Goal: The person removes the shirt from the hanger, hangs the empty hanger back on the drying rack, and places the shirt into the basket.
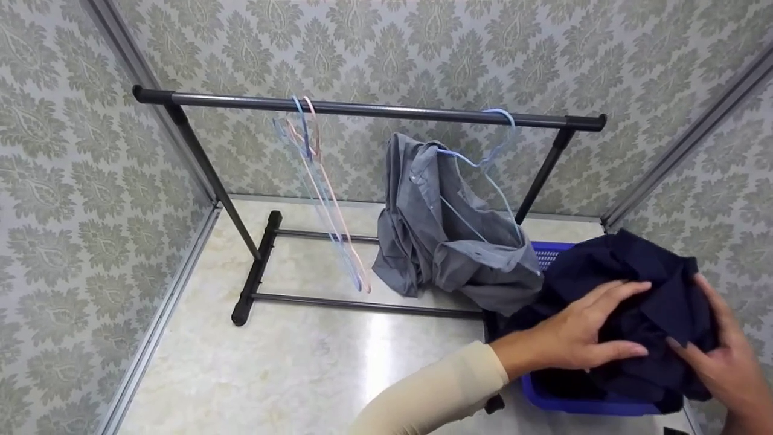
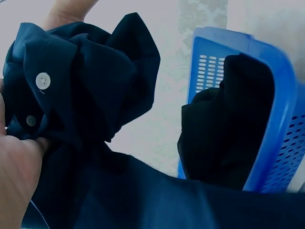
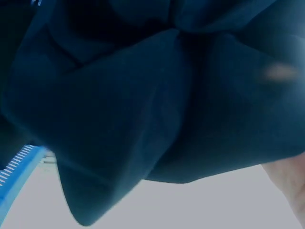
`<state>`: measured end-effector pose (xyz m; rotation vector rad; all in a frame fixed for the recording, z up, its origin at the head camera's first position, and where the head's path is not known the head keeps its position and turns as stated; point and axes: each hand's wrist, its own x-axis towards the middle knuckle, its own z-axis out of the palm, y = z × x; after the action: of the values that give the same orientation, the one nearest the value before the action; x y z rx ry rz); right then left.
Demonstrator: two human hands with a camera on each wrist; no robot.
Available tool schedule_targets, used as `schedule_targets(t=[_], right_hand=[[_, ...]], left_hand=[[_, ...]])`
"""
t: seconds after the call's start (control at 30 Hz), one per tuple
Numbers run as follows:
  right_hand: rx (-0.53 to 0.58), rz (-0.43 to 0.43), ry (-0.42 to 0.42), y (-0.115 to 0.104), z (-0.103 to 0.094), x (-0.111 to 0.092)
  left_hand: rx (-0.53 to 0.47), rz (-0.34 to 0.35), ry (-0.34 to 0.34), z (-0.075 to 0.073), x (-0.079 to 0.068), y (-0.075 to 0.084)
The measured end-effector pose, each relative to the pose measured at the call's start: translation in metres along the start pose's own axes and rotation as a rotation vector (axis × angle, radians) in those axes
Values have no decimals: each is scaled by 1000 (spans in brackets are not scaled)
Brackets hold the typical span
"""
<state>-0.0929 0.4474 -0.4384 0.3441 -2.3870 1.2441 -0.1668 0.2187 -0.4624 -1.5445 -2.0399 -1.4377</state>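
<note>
A bunched navy button-up shirt (image 1: pixel 652 260) is held between both hands above a blue basket (image 1: pixel 592 407). My left hand (image 1: pixel 595 335) holds its near left side, with fingers and thumb spread apart over the folds. At the right, my right hand (image 1: pixel 728 347) grips the shirt with the thumb in front; its fingers are partly hidden by cloth. White buttons on the shirt (image 2: pixel 95 62) show in the left wrist view. Dark cloth (image 2: pixel 214 138) lies inside the perforated basket (image 2: pixel 286 95). Navy folds (image 3: pixel 119 109) fill most of the right wrist view.
A black garment rack (image 1: pixel 386 110) stands against the patterned wall. From it hang a pink hanger (image 1: pixel 338 211), a blue hanger (image 1: pixel 298 112) and, nearer the basket, a grey shirt (image 1: pixel 410 217) slumped on another blue hanger (image 1: pixel 504 118). The rack's foot (image 1: pixel 247 296) stands on the pale floor.
</note>
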Motion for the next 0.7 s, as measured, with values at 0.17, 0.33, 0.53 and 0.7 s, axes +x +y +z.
schedule_targets(t=[0.17, 0.33, 0.53, 0.7], right_hand=[[-28, -11, -58, 13, 4, 8], [-7, 50, -110, 42, 16, 7], [8, 113, -143, 82, 30, 6], [24, 112, -182, 109, 40, 5]], left_hand=[[15, -84, -27, 6, -2, -12], [51, -190, -98, 19, -14, -28], [94, -294, -192, 33, -24, -49], [132, -392, -301, 35, -27, -58]])
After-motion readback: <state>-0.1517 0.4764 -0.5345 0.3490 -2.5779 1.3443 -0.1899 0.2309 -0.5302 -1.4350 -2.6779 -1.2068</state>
